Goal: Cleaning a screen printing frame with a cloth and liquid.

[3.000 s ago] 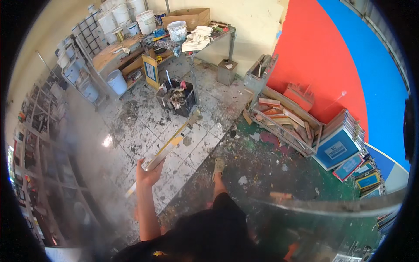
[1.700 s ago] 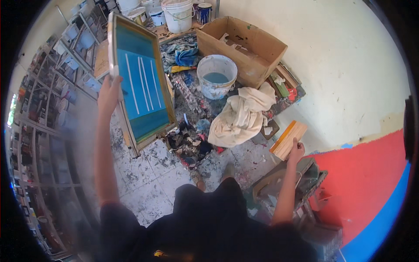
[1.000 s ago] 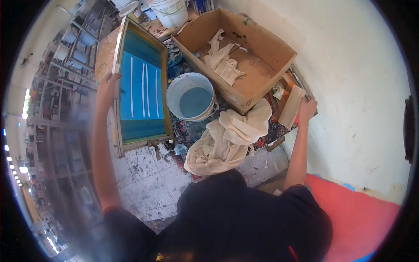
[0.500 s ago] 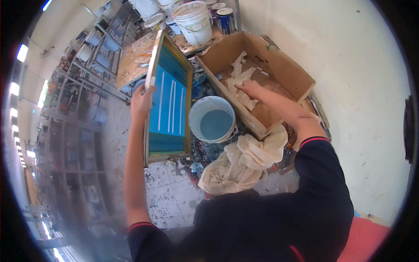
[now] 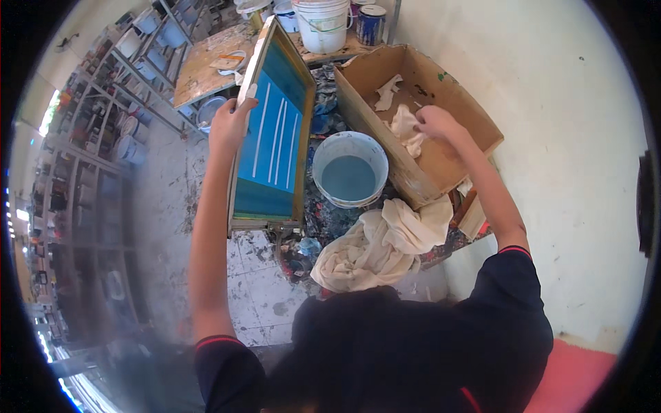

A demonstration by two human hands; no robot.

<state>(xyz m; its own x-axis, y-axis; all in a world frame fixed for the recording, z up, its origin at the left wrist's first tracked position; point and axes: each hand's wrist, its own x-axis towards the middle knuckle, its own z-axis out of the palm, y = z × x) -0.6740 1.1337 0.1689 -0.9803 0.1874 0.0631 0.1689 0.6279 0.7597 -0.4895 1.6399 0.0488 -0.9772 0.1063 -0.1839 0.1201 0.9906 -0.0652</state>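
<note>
Left hand [image 5: 231,124] is gripping the wooden edge of the blue screen frame [image 5: 272,141], holding it upright at ten o'clock from the white bucket [image 5: 349,168]. Right hand [image 5: 434,124] is closing on a white rag [image 5: 406,129] inside the cardboard box [image 5: 458,155], at two o'clock.

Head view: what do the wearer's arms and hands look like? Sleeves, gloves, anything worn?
Both hands bare, no gloves: left hand, right hand. Forearms uncovered. Short dark sleeves ending above the elbow, each with a thin red band at the cuff. No watch or rings that I can make out.
</note>
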